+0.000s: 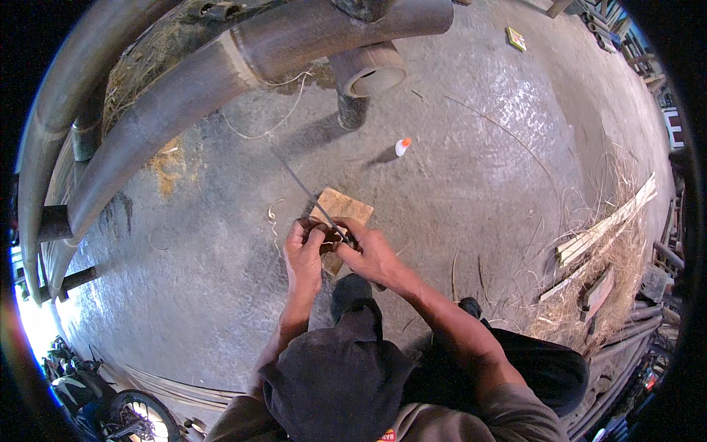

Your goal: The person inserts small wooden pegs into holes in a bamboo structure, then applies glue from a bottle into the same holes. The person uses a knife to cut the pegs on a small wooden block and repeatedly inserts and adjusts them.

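Note:
My left hand (303, 254) and my right hand (370, 255) are close together in front of me, both with curled fingers. A long, thin, dark grey strip (300, 181) slants from the right hand's fingers up to the far left; whether it is a blade or a rod I cannot tell. The left hand's fingertips pinch at something small, mostly hidden behind them. Beneath both hands a rough wooden board (343, 207) lies on the concrete floor. Past it a white bottle with an orange cap (402, 146) stands upright.
Thick brown bamboo-like poles (169, 125) form a frame at the left and far side. Split pale strips (605, 221) lie over fibre shavings (582, 295) at the right. A yellow packet (516, 40) is far off; a motorbike (136, 412) stands at the near left.

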